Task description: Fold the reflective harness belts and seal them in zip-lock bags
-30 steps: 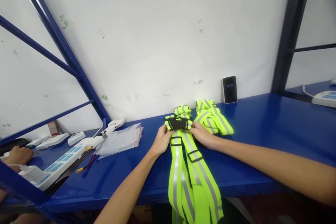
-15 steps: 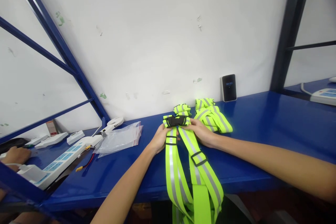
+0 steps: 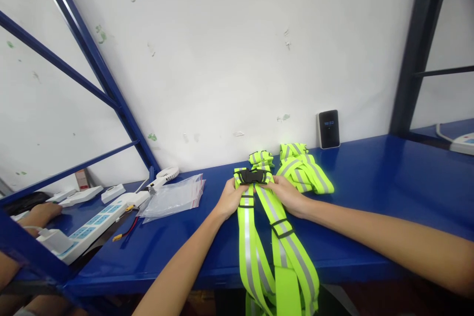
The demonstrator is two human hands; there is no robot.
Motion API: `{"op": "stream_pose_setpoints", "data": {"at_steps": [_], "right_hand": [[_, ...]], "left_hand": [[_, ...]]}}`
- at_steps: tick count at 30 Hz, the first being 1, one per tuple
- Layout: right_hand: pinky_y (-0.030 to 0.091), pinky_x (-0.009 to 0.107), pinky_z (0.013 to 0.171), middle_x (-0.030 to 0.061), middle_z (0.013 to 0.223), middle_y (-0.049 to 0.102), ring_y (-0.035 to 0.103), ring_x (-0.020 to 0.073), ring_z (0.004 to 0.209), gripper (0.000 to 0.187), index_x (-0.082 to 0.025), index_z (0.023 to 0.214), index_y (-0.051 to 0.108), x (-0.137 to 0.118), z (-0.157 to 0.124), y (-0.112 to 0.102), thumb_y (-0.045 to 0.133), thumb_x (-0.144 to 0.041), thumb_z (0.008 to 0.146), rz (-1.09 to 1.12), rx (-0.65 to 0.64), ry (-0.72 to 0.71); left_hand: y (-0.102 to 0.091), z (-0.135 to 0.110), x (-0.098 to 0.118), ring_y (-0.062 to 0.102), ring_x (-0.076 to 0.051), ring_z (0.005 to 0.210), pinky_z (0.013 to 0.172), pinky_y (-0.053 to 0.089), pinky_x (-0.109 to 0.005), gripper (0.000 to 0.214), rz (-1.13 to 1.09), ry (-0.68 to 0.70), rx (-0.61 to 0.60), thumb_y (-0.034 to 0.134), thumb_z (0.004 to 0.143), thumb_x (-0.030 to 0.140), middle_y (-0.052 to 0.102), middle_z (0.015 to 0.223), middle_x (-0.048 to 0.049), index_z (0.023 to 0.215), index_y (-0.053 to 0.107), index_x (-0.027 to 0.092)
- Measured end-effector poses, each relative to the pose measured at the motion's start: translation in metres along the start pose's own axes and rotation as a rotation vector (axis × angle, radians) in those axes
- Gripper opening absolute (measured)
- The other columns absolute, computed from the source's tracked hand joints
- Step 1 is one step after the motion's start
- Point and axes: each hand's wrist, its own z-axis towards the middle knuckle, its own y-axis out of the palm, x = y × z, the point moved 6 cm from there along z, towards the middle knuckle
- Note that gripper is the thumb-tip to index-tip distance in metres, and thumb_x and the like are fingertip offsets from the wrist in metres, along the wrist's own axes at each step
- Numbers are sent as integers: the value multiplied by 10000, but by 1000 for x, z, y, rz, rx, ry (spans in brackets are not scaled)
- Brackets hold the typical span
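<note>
Between my two hands is a neon-yellow reflective vest [image 3: 247, 237] made of straps with silver stripes. Its black buckle [image 3: 253, 176] faces me, fastened across the top. My left hand [image 3: 230, 198] is closed on the strap at the buckle's left end. At the right end my right hand [image 3: 288, 194] grips the other strap, fingers partly hidden behind it. The long straps, with black slide adjusters [image 3: 282, 228], hang down over the table's front edge. Just behind lie a small folded strap bundle [image 3: 261, 159] and a larger folded bundle [image 3: 305, 173] of the same material.
On the blue table [image 3: 370, 197], clear plastic bags [image 3: 174, 197] lie left, beside a white handheld fan [image 3: 168, 174] and a power strip [image 3: 98, 224]. A dark-screened device [image 3: 329, 129] leans on the wall. Another person's hand [image 3: 42, 215] rests far left, beyond the blue frame.
The view has shifted slightly, so everything appears a little further right and lower. Both hands keep their hold on the vest at the buckle.
</note>
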Motion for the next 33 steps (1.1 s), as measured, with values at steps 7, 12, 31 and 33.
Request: {"op": "stream_pose_setpoints", "data": {"at_steps": [7, 12, 31, 33], "right_hand": [[506, 320, 607, 36, 749, 721, 656, 240, 702, 247, -150, 779, 668, -6, -1, -2, 639, -393, 745, -242, 82, -112], [428, 264, 521, 20, 647, 679, 595, 205, 610, 269, -138, 678, 645, -11, -2, -4, 625, -396, 750, -392, 141, -163], [528, 309, 732, 53, 1063, 658, 655, 197, 825, 719, -218, 1389, 376, -28, -5, -2, 686, -243, 741, -411, 33, -421], [531, 302, 706, 46, 1042, 655, 652, 191, 795, 653, -215, 1325, 445, -31, -8, 1, 707, -240, 726, -438, -8, -434]], "left_hand": [[0, -2, 15, 653, -204, 831, 734, 506, -275, 235, 187, 178, 52, 669, 711, 199, 721, 927, -59, 929, 673, 112], [1, -3, 16, 649, -214, 892, 796, 504, -297, 279, 233, 224, 41, 685, 714, 210, 712, 994, -78, 975, 660, 116], [3, -1, 13, 638, -231, 973, 880, 479, -325, 391, 137, 225, -13, 749, 697, 275, 701, 1049, -93, 1045, 650, 125], [2, -1, 14, 650, -224, 907, 845, 489, -319, 335, 139, 219, -37, 740, 707, 288, 718, 980, -83, 990, 683, 118]]}}
